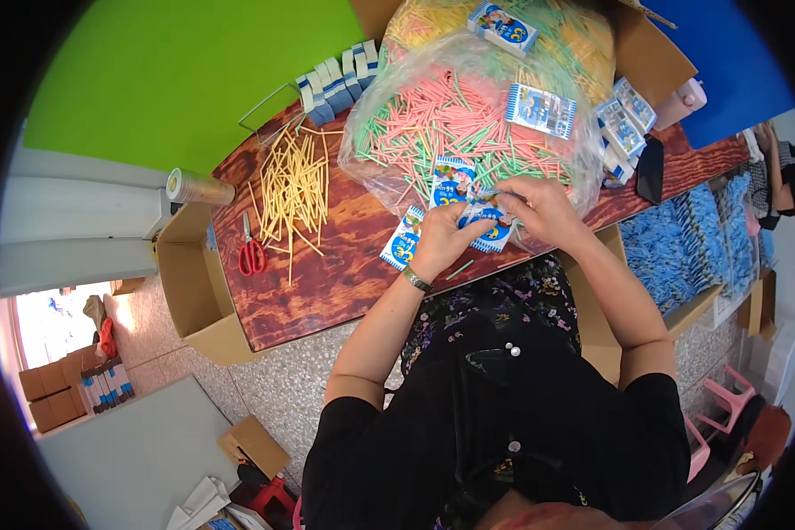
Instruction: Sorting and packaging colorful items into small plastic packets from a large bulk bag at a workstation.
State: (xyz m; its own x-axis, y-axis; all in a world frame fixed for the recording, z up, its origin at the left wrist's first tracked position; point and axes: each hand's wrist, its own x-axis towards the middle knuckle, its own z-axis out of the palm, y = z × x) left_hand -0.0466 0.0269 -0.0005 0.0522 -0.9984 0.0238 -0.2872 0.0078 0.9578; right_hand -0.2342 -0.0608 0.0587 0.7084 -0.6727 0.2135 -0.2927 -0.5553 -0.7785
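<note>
My left hand (pixel 444 238) grips a blue-and-white printed packet (pixel 495 231) over the table's front edge, its thumb lying across the front. At the packet's upper end the fingers of my right hand (pixel 543 210) are pinched together; whether they also hold a stick there is too small to tell. Similar packets lie close by: one packet (pixel 453 175) just beyond my hands and another packet (pixel 401 238) left of my left hand. Beyond them spreads a clear plastic bag (pixel 355 146) of pink and green sticks (pixel 455 115). A loose green stick (pixel 459 269) lies near my left wrist.
Yellow sticks (pixel 296 185) and red-handled scissors (pixel 253 254) lie on the left of the wooden-patterned table (pixel 344 274). More packets (pixel 541 110) rest on the bag. A dark phone (pixel 650 170) lies at right, above a box of blue packets (pixel 680 247). An open carton (pixel 190 283) stands left.
</note>
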